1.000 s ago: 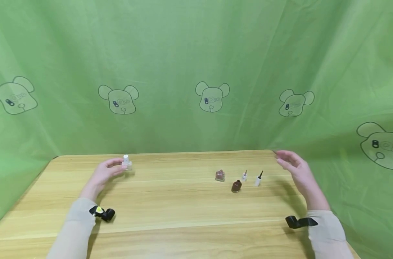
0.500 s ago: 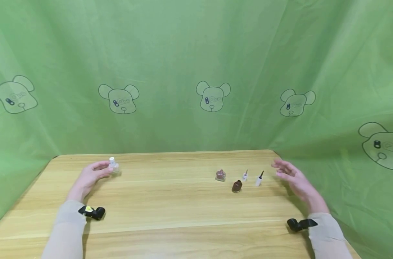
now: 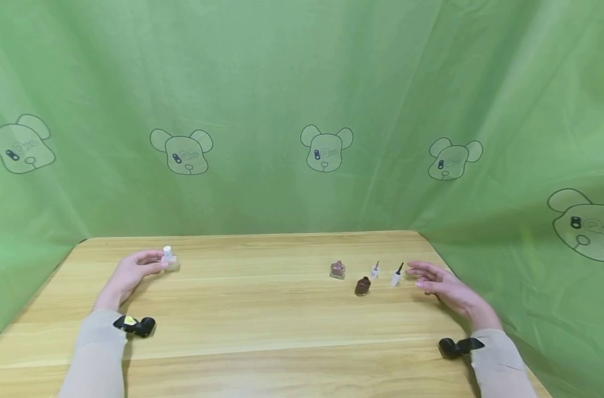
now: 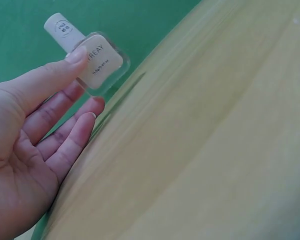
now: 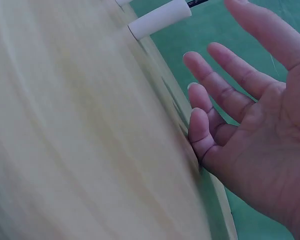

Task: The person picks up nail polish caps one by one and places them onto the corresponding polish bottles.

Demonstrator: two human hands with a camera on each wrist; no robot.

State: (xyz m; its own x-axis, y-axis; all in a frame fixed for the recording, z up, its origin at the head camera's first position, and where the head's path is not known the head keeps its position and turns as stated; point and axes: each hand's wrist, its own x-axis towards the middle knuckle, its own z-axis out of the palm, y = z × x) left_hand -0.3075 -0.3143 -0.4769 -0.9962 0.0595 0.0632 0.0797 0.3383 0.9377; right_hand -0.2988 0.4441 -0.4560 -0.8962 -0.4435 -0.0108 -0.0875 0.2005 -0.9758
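Note:
My left hand [image 3: 133, 272] pinches a nail polish bottle [image 4: 105, 62] with a white cap and a pale label, at the far left of the table. The bottle is capped and close over the wood. On the right, my right hand [image 3: 442, 284] holds nothing, its fingers loosely spread beside a white cap [image 3: 396, 278] that stands with its dark brush pointing up. A second white cap [image 3: 375, 272] with a pinkish brush stands left of it. Two uncapped polish bottles are nearby: a dusty pink bottle [image 3: 337, 270] and a dark brown bottle [image 3: 363, 286].
The wooden table [image 3: 262, 320] ends at the back against a green curtain [image 3: 262, 72] printed with bear heads. Black wrist cameras are strapped over both sleeves. The curtain also hangs close along the table's right side.
My left hand has carried the capped bottle leftward and down toward the table. My right hand has lowered and come in toward the standing brush caps; its fingers hold nothing.

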